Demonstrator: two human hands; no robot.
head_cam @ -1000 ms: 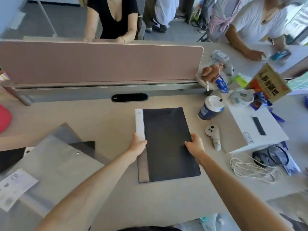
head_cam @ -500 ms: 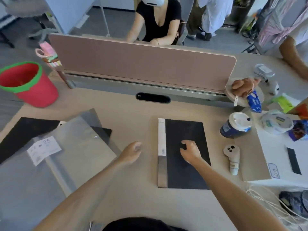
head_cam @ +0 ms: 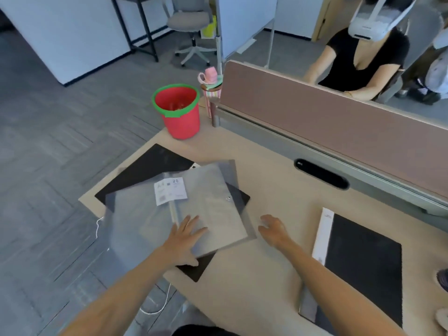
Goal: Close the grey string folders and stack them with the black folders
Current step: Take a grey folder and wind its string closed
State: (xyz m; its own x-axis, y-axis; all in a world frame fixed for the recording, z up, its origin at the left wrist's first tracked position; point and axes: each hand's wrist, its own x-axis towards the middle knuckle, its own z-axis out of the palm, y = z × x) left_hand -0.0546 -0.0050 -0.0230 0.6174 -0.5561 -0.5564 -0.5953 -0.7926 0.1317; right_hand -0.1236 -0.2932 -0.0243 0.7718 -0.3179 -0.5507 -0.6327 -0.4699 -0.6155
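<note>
Both hands are leaving the black folder (head_cam: 361, 265) for the grey string folder (head_cam: 194, 209).
Left hand (head_cam: 185, 241) is pressing flat, fingers spread; right hand (head_cam: 272, 229) is hovering open. Thin, floppy, slick plastic: probably best gripped along an edge.

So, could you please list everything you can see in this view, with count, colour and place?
Grey string folders: count unclear, translucent grey, overlapping at the desk's left end, one bearing a white label.
Black folders: one with a white spine at the right; more black sheets under the grey pile.
Bucket: one, red with green rim, far left corner.
Divider: one, pinkish-brown, along the desk's back.
Cable slot: one, black, before the divider.
Cup: one, pink striped, beside the bucket.
Office chair: one, grey, on the floor behind.
Seated person: one, black top, beyond the divider.
Left hand: flat on the grey folders.
Right hand: open, by the pile's right edge.
</note>
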